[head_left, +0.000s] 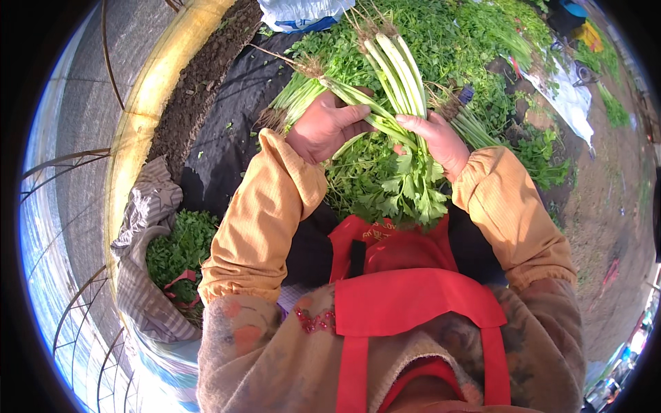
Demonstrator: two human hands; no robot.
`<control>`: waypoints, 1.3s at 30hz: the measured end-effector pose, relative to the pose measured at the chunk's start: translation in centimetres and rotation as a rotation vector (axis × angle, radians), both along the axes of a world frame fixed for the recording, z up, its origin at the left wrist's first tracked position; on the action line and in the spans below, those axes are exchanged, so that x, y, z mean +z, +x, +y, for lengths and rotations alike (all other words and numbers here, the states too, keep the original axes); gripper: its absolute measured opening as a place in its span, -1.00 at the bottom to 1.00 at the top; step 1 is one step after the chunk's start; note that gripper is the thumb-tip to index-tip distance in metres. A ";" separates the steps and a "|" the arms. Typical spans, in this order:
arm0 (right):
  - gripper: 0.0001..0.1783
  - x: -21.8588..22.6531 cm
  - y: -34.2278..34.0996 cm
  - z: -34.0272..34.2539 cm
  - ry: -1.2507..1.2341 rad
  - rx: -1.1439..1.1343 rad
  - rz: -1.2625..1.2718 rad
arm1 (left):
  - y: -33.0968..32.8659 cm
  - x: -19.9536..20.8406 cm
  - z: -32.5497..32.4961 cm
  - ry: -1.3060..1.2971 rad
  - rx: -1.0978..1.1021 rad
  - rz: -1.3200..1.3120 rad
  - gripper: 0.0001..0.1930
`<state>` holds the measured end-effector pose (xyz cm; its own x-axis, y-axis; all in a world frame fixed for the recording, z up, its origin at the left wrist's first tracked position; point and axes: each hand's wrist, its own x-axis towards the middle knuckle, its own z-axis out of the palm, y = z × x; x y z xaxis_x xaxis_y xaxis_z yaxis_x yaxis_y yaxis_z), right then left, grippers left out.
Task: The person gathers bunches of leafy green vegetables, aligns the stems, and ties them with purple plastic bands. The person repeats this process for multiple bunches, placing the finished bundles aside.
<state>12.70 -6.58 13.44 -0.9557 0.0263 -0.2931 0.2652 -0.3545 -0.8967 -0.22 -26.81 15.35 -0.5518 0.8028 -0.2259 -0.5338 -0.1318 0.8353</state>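
A bunch of celery [399, 72] is in my right hand [442, 143], its pale stalks and roots pointing away from me. Its green leaves hang down in front of the red apron [413, 292]. My left hand [329, 126] is closed on a thinner celery stalk [352, 96] with a tangle of roots at its upper left end. This stalk slants across the bunch, and both thumbs lie close together where they cross. The fingers under the stalks are partly hidden. Just left of my left hand lie more celery stalks [292, 96], roots toward the left.
A wide heap of leafy celery [447, 41] spreads beyond my hands, over a dark sheet [237, 103]. More rooted stalks [471, 127] lie right of my right hand. A cloth sack [134, 292] of greens stands at left. White plastic bags [303, 10] lie at the far side.
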 end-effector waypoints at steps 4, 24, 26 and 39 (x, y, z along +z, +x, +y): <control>-0.60 -0.1 0.1 -0.1 0.110 0.012 0.078 | 0.0 0.1 0.2 -0.023 0.003 -0.006 -0.58; -0.69 -1.8 -0.4 -0.5 0.116 -0.126 0.093 | 0.3 -0.3 0.6 -0.029 0.135 -0.030 -0.77; -0.72 -1.5 -0.2 -0.6 0.113 -0.117 0.049 | 0.3 -0.3 0.8 -0.021 0.141 -0.015 -0.75; -0.80 0.2 0.4 0.3 -0.125 0.095 0.003 | -5.0 0.9 -2.8 0.180 0.708 -0.190 -0.90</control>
